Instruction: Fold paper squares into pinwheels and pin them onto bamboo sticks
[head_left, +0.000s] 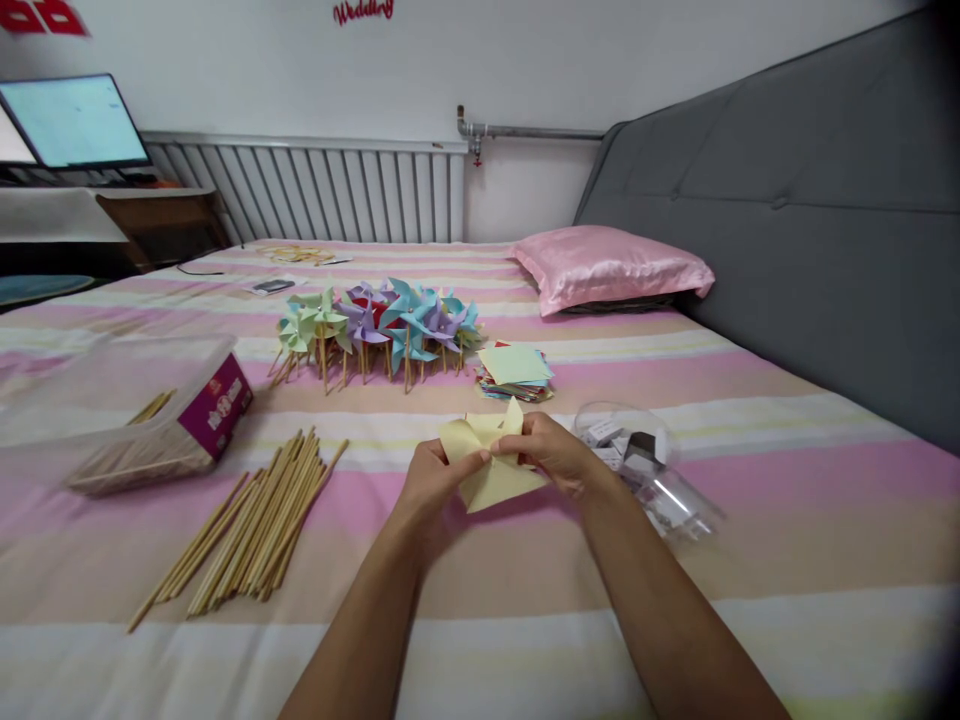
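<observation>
Both hands hold a pale yellow paper pinwheel blank [499, 488] over the striped bedspread. Two of its corners are bent in toward the middle. My left hand [439, 475] pinches it from the left, the thumb pressing near the centre. From the right, my right hand [551, 450] grips it with the thumb close to the left one. Just beyond lies a stack of coloured paper squares [516, 366]. A round clear container [600, 412] with small boxes and clear plastic stands beside my right forearm.
Several finished pinwheels [382, 325] on sticks stand behind. Loose wooden sticks [262, 525] lie at the left, near a clear plastic box [172, 360] with more sticks. A pink pillow [607, 265] rests by the grey headboard [795, 190]. A phone [273, 286] lies farther back.
</observation>
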